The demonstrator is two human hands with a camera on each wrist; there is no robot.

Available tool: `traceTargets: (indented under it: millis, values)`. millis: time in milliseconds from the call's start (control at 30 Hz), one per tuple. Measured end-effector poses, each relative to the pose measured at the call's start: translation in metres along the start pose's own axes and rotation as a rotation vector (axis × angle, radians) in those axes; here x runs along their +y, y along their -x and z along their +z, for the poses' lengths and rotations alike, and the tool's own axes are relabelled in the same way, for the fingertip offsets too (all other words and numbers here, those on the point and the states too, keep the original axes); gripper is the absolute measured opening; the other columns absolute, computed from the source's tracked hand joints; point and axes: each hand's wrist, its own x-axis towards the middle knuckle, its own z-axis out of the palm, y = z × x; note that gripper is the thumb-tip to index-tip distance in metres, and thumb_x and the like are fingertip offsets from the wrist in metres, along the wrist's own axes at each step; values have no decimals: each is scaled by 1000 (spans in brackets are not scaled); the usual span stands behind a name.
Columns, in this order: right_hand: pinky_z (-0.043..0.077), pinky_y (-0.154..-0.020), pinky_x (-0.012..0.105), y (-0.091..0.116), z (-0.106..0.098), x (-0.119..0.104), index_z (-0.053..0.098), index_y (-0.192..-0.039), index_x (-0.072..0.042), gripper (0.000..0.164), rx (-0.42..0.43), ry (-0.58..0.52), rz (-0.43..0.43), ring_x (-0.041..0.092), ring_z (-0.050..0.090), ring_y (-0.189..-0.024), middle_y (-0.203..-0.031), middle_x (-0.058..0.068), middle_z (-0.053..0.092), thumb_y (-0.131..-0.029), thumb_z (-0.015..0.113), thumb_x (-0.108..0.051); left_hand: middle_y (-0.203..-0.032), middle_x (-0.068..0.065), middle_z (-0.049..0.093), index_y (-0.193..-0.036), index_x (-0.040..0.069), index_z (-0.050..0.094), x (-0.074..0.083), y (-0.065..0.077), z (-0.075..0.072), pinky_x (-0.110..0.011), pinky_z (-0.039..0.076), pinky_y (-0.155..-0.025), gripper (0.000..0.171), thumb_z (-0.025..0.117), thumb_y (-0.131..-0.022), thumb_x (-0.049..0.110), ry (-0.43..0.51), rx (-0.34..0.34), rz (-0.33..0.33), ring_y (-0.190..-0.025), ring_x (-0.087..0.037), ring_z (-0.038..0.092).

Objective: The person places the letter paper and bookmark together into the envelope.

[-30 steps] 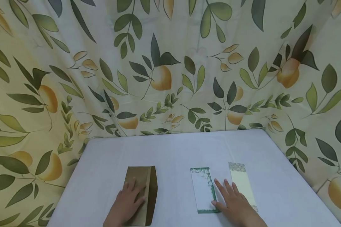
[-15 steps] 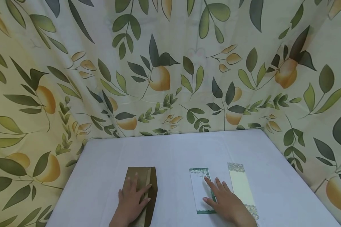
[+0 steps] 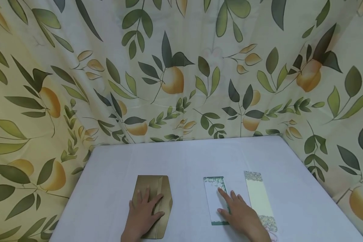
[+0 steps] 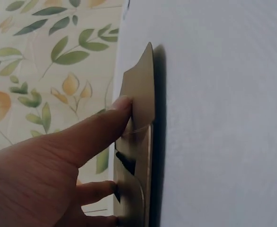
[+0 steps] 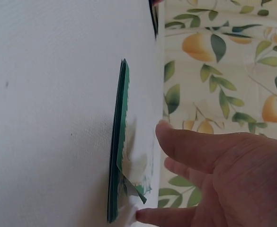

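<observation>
A brown paper envelope [image 3: 146,182] lies on the left of the white table, its flap spread out to the right. My left hand [image 3: 143,211] rests on it with fingers spread. Up close in the left wrist view, the thumb [image 4: 107,120] touches the brown paper [image 4: 142,85] near the flap. A white card with a green leafy border [image 3: 212,205] lies right of centre. Over its right side is my right hand [image 3: 243,215], fingers extended and holding nothing. In the right wrist view the thumb stands apart from the card's green edge [image 5: 121,113]; fingertip contact is unclear.
A long cream card with lace-patterned ends [image 3: 260,195] lies just right of my right hand, a pinkish piece [image 3: 273,236] at its near end. White cloth covers the table [image 3: 184,161]. A curtain with a fruit-and-leaf print [image 3: 175,111] hangs behind and at both sides.
The envelope's right flap, which stood folded up, now lies flatter and wider. My left hand has shifted right and forward over it. My right hand has moved left over the green-bordered card.
</observation>
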Motion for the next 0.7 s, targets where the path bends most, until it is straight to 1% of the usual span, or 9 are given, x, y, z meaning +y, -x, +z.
traceTargets:
  millis: [167,267,333,367,433,500,567,600,700]
  values:
    - [42,-76,68,-7,4,-3,39,-144,-23,67,21,35,-2,59,38,-118,-133,34,43,-85,67,-38,-150,-19,26,-134,30,53,1,-1,-1,-76,17,-92,62,69,-78,51,0,-9,-33,-134,-52,15]
    - [43,-72,68,-11,6,-6,41,-143,-21,69,50,52,12,62,39,-114,-129,37,44,-82,72,-29,-150,-18,27,-133,29,53,1,-1,0,-76,18,-91,62,69,-77,51,-4,6,-28,-134,-52,17]
    - [43,-70,68,-14,7,-9,42,-143,-18,72,67,56,32,63,41,-111,-127,37,46,-79,75,-26,-150,-18,28,-132,29,54,1,-1,1,-75,19,-91,61,69,-77,52,-14,16,-24,-133,-51,18]
    - [45,-68,65,-15,7,-10,43,-142,-17,75,77,57,43,61,45,-108,-125,37,47,-77,77,-26,-150,-17,29,-132,29,54,1,-1,1,-75,20,-91,61,69,-77,52,-18,23,-23,-133,-51,19]
    - [49,-62,58,-17,7,-13,43,-142,-14,81,96,59,57,54,55,-96,-117,34,53,-71,80,-30,-150,-17,29,-132,30,55,1,-1,2,-75,20,-91,61,69,-77,52,-22,29,-27,-134,-50,19]
    - [49,-56,48,-18,8,-15,43,-141,-11,88,114,78,68,40,59,-79,-103,28,58,-67,82,-37,-150,-17,29,-131,29,55,1,0,4,-75,20,-91,61,69,-77,53,-16,29,-35,-134,-50,19]
    - [43,-51,39,-20,9,-17,44,-140,-10,94,148,104,72,28,51,-67,-91,21,56,-62,84,-42,-150,-17,28,-130,29,56,0,-1,5,-75,19,-92,61,69,-76,54,-8,30,-43,-135,-49,18]
    - [41,-50,37,-21,10,-18,45,-140,-9,96,163,109,76,25,47,-64,-87,19,53,-60,84,-43,-150,-17,27,-130,28,56,0,-1,5,-75,18,-92,61,70,-76,54,1,27,-47,-135,-49,18]
    - [37,-49,34,-22,13,-18,46,-139,-10,95,190,85,89,25,41,-66,-84,16,46,-59,85,-42,-151,-17,26,-129,27,56,-1,-1,6,-75,17,-92,62,69,-76,55,14,22,-54,-135,-48,17]
